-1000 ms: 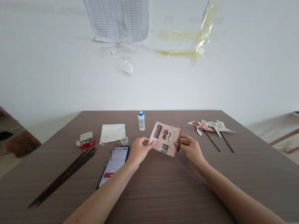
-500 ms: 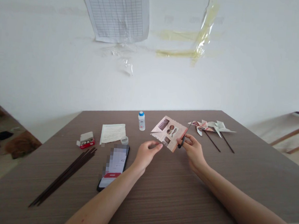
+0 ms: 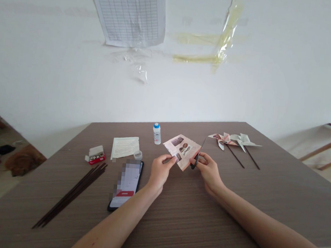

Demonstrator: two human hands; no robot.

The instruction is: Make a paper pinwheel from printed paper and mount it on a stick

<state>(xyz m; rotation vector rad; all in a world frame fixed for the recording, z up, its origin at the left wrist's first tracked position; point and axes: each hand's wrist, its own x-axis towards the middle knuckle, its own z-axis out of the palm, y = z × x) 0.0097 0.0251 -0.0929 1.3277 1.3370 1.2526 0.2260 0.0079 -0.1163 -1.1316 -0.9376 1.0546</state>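
A square of printed pinkish paper [image 3: 184, 148] is held above the table between my two hands. My left hand [image 3: 161, 169] pinches its lower left edge between thumb and fingers. My right hand [image 3: 206, 168] grips dark-handled scissors [image 3: 194, 162], whose blades point up and away past the paper's right side. The right thumb also rests against the paper's edge. Two paper pinwheels lie to the right of my hands: a printed one [image 3: 223, 140] and a pale one [image 3: 243, 140], each on a dark stick.
A blue-capped bottle [image 3: 157, 134] stands behind my left hand. Leftward are a paper sheet [image 3: 124, 147], a small clear cup [image 3: 137, 154], a phone [image 3: 126, 186], a red-and-white box [image 3: 96, 155] of small items and several dark sticks [image 3: 70, 196]. The table [image 3: 156, 231] meets a white wall.
The paper has shifted left and a little lower, and its raised left flap now lies flat. My left hand has closed onto the paper's edge; my right hand moved left with the scissors.
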